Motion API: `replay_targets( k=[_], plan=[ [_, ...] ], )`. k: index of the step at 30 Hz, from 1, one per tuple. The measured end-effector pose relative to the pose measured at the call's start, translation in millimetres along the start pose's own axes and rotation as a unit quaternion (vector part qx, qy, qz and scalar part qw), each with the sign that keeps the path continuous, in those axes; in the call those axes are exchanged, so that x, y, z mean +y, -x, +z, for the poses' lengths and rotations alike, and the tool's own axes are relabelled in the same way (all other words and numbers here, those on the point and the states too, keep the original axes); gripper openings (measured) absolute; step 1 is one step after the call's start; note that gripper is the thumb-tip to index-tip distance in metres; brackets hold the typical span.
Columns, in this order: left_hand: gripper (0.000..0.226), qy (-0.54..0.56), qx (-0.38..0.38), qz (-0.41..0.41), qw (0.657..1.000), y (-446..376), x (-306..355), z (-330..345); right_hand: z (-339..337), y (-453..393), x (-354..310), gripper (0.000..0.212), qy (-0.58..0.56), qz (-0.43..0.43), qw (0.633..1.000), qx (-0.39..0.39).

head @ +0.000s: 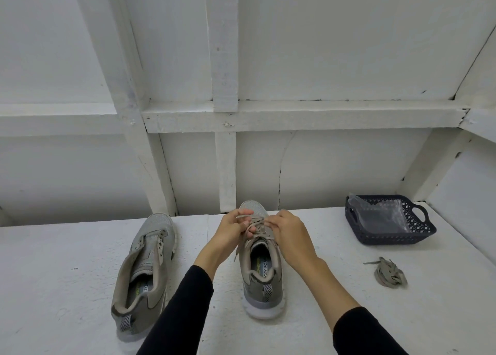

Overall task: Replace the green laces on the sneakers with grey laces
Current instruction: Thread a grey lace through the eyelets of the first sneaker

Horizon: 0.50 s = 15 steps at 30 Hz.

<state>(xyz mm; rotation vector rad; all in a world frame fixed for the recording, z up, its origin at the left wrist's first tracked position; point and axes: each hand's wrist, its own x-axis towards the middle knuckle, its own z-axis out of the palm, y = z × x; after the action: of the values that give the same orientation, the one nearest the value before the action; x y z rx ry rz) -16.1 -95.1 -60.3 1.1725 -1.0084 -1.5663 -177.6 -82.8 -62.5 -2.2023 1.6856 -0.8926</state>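
Grey-green lace [257,227] pinched by both hands, left hand [233,231] and right hand [288,233], over the right sneaker [261,268], heel facing the person for reach. Left sneaker [145,271] lies laceless; a bundled lace [390,272] waits beside the basket [389,220] on the desk [67,274].

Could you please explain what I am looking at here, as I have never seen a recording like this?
There is no machine: a person wears a camera on the head, looking down at their own hands. The left hand and right hand both pinch the lace on the right sneaker, which stands on a white table. The left sneaker beside it has no lace. To the right lie a loose bundled lace and a dark basket holding a clear plastic bag.
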Motion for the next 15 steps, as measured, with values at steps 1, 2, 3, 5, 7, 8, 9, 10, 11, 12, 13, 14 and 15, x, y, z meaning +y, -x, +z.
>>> replay_targets(
  k=[1, 2, 3, 5, 7, 8, 9, 10, 11, 12, 13, 14, 15],
  plan=[
    [0.026, -0.004, -0.002, -0.007, 1.000, 0.3, 0.7, -0.1, 3.5, 0.9, -2.1, 0.018, 0.013, -0.016, 1.000, 0.013],
    [0.028, -0.016, -0.007, -0.014, 1.000, 0.9, 1.9, -0.5, 6.9, 2.0, -3.4, 0.017, 0.031, -0.031, 0.999, 0.023],
    [0.030, -0.036, -0.016, -0.018, 0.999, 1.8, 3.6, -1.5, 10.9, 2.5, -3.2, 0.014, 0.053, -0.050, 0.997, 0.037],
    [0.031, -0.073, -0.040, -0.011, 0.996, 2.9, 6.3, -2.7, 16.8, 4.2, -2.3, 0.020, 0.077, -0.092, 0.990, 0.076],
    [0.029, -0.095, -0.043, -0.002, 0.995, 4.0, 8.3, -0.8, 18.7, 6.2, -2.2, 0.024, 0.057, -0.114, 0.987, 0.102],
    [0.027, -0.101, -0.034, 0.002, 0.994, 3.9, 8.2, 1.4, 19.8, 6.8, -1.3, 0.024, 0.051, -0.122, 0.985, 0.115],
    [0.025, -0.108, -0.020, 0.008, 0.994, 3.7, 7.4, 3.8, 20.5, 6.3, -0.7, 0.024, 0.046, -0.128, 0.983, 0.125],
    [0.022, -0.119, -0.001, 0.017, 0.993, 3.4, 6.3, 5.8, 21.5, 5.6, -0.3, 0.022, 0.037, -0.126, 0.982, 0.132],
    [0.019, -0.135, 0.019, 0.024, 0.990, 3.1, 5.0, 7.5, 23.0, 4.1, -0.6, 0.020, 0.008, -0.109, 0.985, 0.135],
    [0.018, -0.151, 0.037, 0.030, 0.987, 2.9, 3.6, 8.6, 24.2, 3.0, -1.8, 0.017, -0.047, -0.069, 0.988, 0.130],
    [0.017, -0.159, 0.051, 0.032, 0.985, 2.8, 2.3, 9.5, 24.8, 3.4, -3.9, 0.015, -0.121, -0.010, 0.985, 0.122],
    [0.016, -0.157, 0.070, 0.030, 0.985, 2.8, 0.8, 10.7, 24.4, 4.4, -5.7, 0.012, -0.194, 0.060, 0.971, 0.124],
    [0.016, -0.144, 0.098, 0.027, 0.984, 3.6, -0.5, 11.9, 23.0, 5.3, -7.0, 0.009, -0.270, 0.130, 0.943, 0.141]
  ],
)
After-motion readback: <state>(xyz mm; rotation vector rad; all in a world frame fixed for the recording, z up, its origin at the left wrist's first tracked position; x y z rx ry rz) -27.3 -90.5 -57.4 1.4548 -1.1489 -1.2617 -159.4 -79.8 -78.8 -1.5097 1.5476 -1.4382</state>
